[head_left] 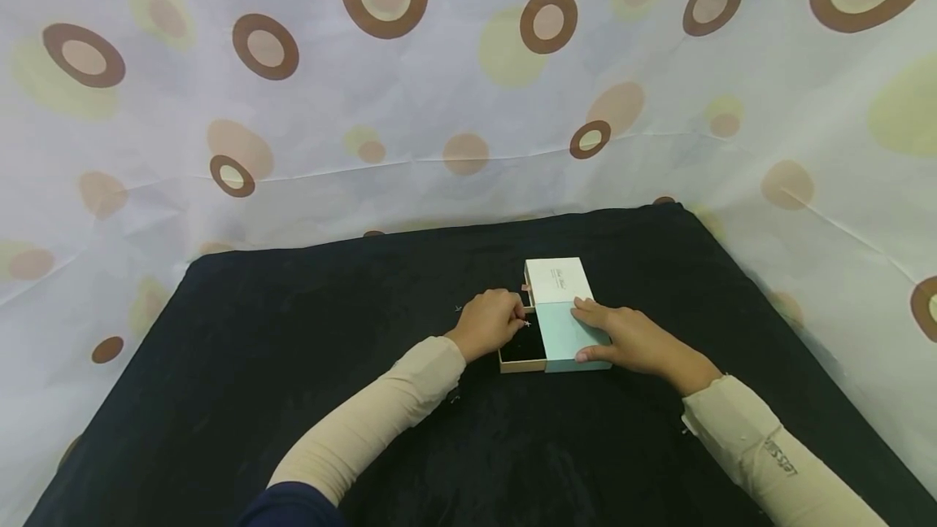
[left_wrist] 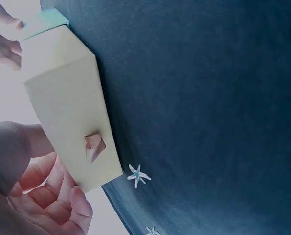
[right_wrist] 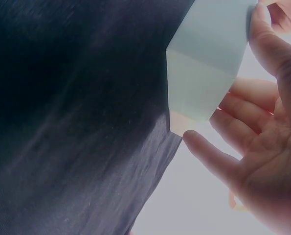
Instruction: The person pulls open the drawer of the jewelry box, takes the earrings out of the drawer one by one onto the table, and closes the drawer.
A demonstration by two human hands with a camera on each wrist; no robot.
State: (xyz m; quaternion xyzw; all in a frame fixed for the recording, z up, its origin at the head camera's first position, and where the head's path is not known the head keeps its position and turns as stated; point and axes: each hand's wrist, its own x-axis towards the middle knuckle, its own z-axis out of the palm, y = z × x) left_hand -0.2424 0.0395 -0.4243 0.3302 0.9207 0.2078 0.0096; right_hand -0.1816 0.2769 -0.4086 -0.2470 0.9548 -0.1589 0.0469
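Observation:
A drawer-style gift box, its sleeve white and mint, lies on the black cloth. Out of its left side protrudes the drawer, cream-walled and black inside, with a pink ribbon tab on its end. Over the drawer my left hand bends its fingers, pinching a small silvery star-shaped piece at the thumb tip. My right hand rests on the sleeve, thumb by the near edge and extended fingers across the top and right side. A starfish charm lies beside the drawer.
Another starfish charm lies farther along the cloth. Small shiny bits show near the left forearm. Black cloth covers the table, and a patterned curtain hangs behind it.

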